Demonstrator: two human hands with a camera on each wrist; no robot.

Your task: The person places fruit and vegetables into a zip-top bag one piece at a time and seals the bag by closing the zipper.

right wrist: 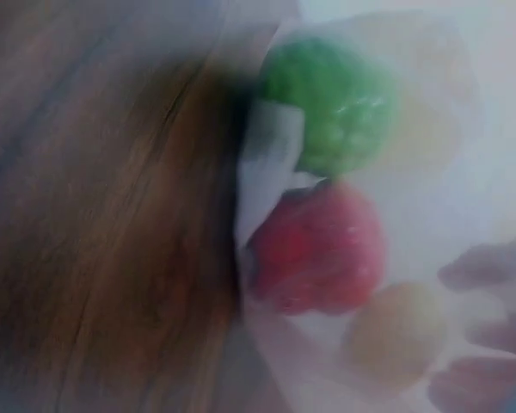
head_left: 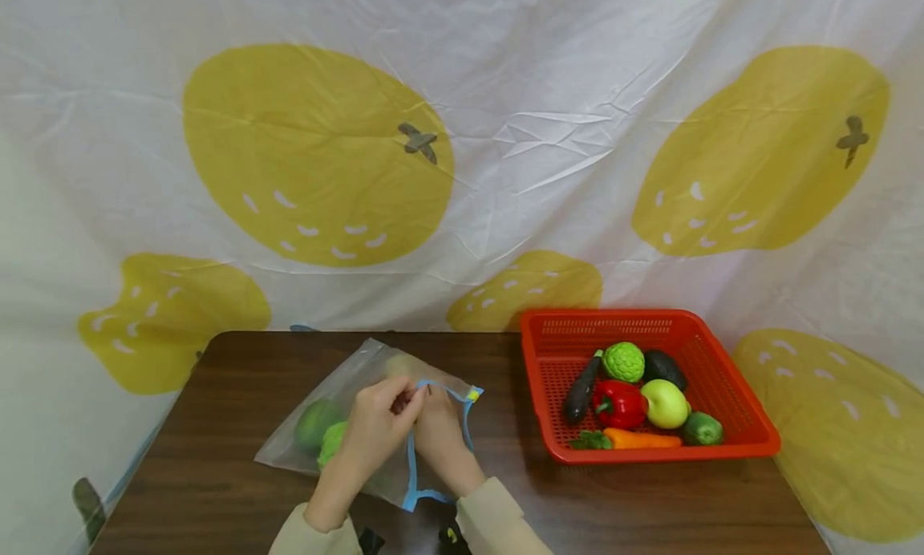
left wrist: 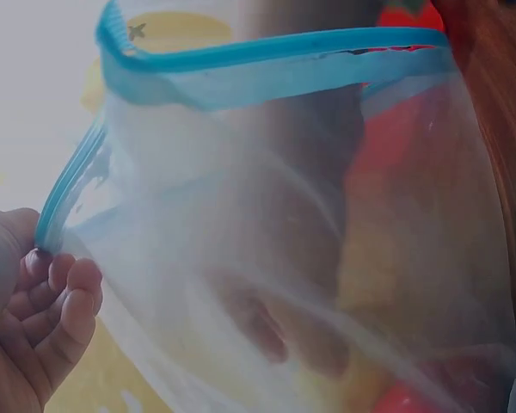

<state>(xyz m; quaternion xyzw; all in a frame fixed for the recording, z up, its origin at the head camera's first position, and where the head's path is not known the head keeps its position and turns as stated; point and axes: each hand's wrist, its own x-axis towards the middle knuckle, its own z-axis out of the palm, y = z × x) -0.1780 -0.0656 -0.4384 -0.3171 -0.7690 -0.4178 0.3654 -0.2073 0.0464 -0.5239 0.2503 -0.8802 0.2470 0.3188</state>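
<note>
A clear zip bag (head_left: 346,370) with a blue zip edge lies on the table, its mouth toward the right. My left hand (head_left: 378,427) pinches the blue edge between thumb and fingers; the left wrist view shows this grip (left wrist: 47,301). My right hand (head_left: 439,435) reaches inside the mouth, blurred through plastic in the left wrist view. Its fingers (right wrist: 490,335) look loosely extended, with nothing seen between them. Inside the bag are a dark green round item (head_left: 314,424), a bumpy green one (right wrist: 327,103), a red bell pepper (right wrist: 318,249) and a yellowish round item (right wrist: 396,335).
To the right stands a red basket (head_left: 751,427) holding an eggplant (head_left: 581,390), a bell pepper (head_left: 619,404), a carrot (head_left: 642,439) and several other vegetables and fruits. A patterned cloth (head_left: 505,178) hangs behind the brown table (head_left: 238,394).
</note>
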